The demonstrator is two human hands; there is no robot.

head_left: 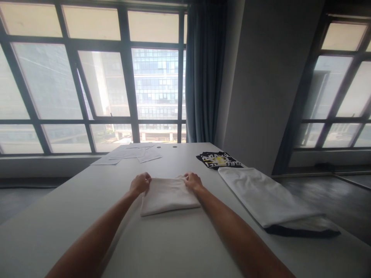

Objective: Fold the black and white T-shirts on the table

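Observation:
A white folded cloth (171, 195), its exact kind not clear, lies flat on the white table (171, 247) in front of me. My left hand (140, 182) pinches its far left corner. At the far right corner, the fingers of my right hand (193, 180) are closed on the same cloth. Its near edge rests on the tabletop and looks thick, as if in several layers.
Loose white paper sheets (127, 153) overlap at the table's far left. Toward the far right sits a folded black cloth (220, 159) with white and yellow print. A larger white cloth (269, 197) with a dark underside lies along the right edge.

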